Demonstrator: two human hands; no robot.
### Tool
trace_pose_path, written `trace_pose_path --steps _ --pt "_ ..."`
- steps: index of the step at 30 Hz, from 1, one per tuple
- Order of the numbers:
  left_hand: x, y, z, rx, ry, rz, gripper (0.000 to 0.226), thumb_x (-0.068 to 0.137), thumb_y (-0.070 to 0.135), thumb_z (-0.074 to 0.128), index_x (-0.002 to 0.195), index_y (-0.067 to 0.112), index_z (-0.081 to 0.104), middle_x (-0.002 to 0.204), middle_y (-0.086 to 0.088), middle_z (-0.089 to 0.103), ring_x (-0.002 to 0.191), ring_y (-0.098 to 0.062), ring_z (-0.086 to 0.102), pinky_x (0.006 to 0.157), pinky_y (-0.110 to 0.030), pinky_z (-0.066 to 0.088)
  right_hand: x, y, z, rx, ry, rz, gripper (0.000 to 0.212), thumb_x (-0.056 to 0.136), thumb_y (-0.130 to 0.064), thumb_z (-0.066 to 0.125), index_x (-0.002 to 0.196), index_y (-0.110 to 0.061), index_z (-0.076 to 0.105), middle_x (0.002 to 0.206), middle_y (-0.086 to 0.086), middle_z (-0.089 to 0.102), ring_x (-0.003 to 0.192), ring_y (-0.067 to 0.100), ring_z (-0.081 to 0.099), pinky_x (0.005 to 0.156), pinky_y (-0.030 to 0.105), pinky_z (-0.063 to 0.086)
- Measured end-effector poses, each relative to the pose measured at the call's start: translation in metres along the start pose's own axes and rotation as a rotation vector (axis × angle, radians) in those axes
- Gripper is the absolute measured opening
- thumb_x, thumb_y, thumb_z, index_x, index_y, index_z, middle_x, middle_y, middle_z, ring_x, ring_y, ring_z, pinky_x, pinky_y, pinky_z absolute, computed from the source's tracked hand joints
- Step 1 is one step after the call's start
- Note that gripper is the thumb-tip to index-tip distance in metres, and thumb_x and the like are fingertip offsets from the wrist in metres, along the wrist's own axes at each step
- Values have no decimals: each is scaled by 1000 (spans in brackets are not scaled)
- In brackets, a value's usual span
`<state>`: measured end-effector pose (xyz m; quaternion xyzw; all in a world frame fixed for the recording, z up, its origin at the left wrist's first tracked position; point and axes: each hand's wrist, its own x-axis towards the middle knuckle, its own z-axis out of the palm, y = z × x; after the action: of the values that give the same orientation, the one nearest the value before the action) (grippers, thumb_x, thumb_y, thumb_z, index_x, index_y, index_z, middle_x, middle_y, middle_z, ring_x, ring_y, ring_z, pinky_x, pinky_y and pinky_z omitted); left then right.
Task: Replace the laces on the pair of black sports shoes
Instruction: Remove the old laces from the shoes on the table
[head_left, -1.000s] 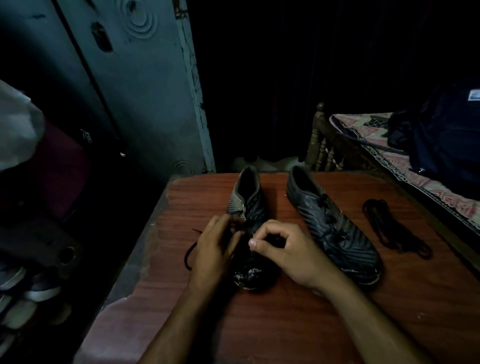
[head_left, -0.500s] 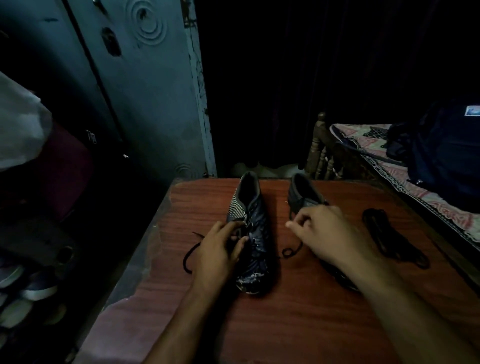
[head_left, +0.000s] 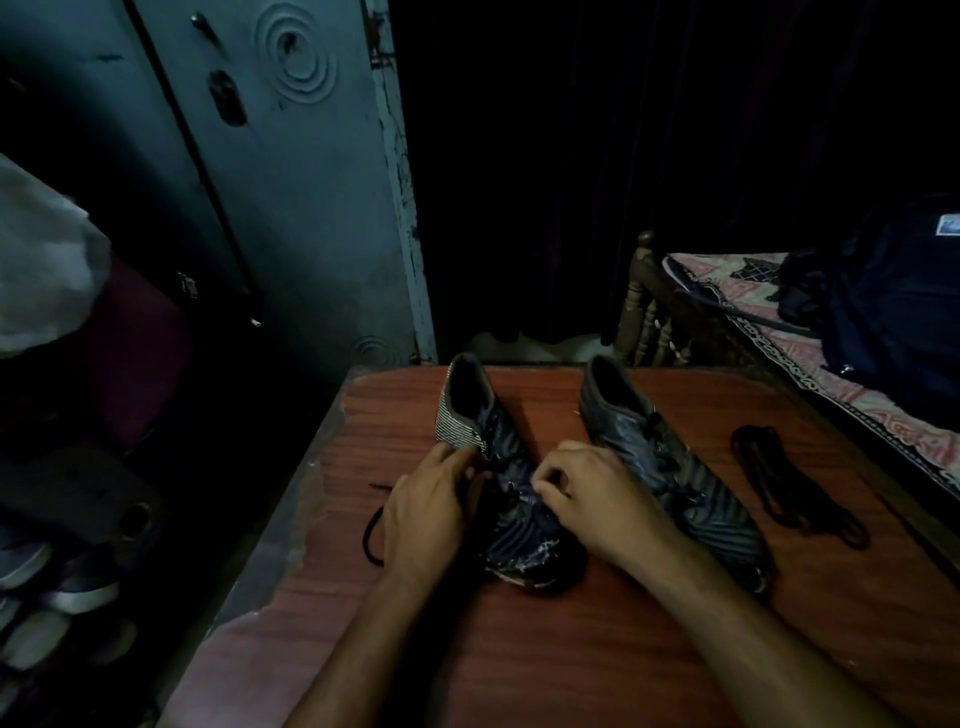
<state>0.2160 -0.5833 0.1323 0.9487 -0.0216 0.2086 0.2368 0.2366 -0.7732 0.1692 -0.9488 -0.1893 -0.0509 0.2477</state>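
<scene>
The left shoe (head_left: 498, 467) sits in the middle of the red-brown tabletop (head_left: 571, 649). Both hands are on it. The left hand (head_left: 426, 514) rests against its side, fingers bent. The right hand (head_left: 592, 499) pinches at its lace holes (too dark to tell what it holds). A loose black lace (head_left: 371, 535) curls just left. The right shoe (head_left: 675, 467) lies beside it, with a lace bundle (head_left: 789, 483) farther right.
</scene>
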Motion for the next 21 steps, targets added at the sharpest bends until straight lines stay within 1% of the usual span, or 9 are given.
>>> trace_pose_path --steps 2,4,6,8,10,12,15,17,21 --pt "-2 -1 3 -23 6 11 15 102 39 54 110 28 60 99 12 50 88 -21 61 68 -32 35 4 10 -10 -82 -12 29 10 95 -24 65 95 -23 75 94 -10 57 92 11 59 76 23 41" --pt "-3 -1 5 -58 24 42 15 103 37 52 110 25 59 96 16 42 85 -20 59 70 -31 35 6 17 -19 -159 -22 46 9 94 -22 66 98 -22 74 97 -9 54 101 16 60 76 22 36" --pt "-3 -3 7 -62 35 62 14 103 36 50 107 24 56 96 15 40 84 -19 57 72 -33 38 5 15 -24 -223 -36 29 13 93 -26 66 105 -23 72 106 -7 55 107 18 58 81 25 39" --pt "-3 -5 9 -63 33 66 13 104 36 48 103 24 52 96 13 42 85 -20 55 74 -38 41 2 8 -25 -247 -22 -31 16 94 -32 64 107 -25 70 110 -6 57 109 18 56 90 30 45" --pt "-3 -6 10 -86 35 80 13 104 37 47 102 25 50 95 13 42 86 -20 54 75 -41 43 4 -2 -22 -139 40 -119 16 96 -32 62 110 -27 68 107 -9 57 105 15 56 91 33 46" --pt "-3 -6 10 -122 45 92 14 103 39 45 103 26 50 95 15 41 85 -19 55 74 -41 43 11 -11 -13 -2 73 -159 21 96 -28 64 117 -27 65 103 -11 54 97 10 53 83 26 43" --pt "-3 -7 10 -174 56 91 13 103 38 45 106 27 52 95 17 44 84 -16 54 72 -43 46 22 -14 11 51 61 -174 29 95 -24 66 124 -25 65 108 -7 56 99 14 58 84 25 45" --pt "-3 -9 11 -217 51 92 9 102 36 48 105 29 53 95 17 45 83 -12 53 72 -45 47 25 -12 25 44 86 -186 25 94 -24 67 119 -25 67 105 -6 56 99 17 59 82 26 45" --pt "0 -9 10 -243 40 99 10 100 39 47 101 30 53 92 16 44 81 -11 52 72 -44 47 26 -7 34 71 179 -238 11 92 -22 68 101 -25 64 97 -8 54 94 18 57 79 36 51"
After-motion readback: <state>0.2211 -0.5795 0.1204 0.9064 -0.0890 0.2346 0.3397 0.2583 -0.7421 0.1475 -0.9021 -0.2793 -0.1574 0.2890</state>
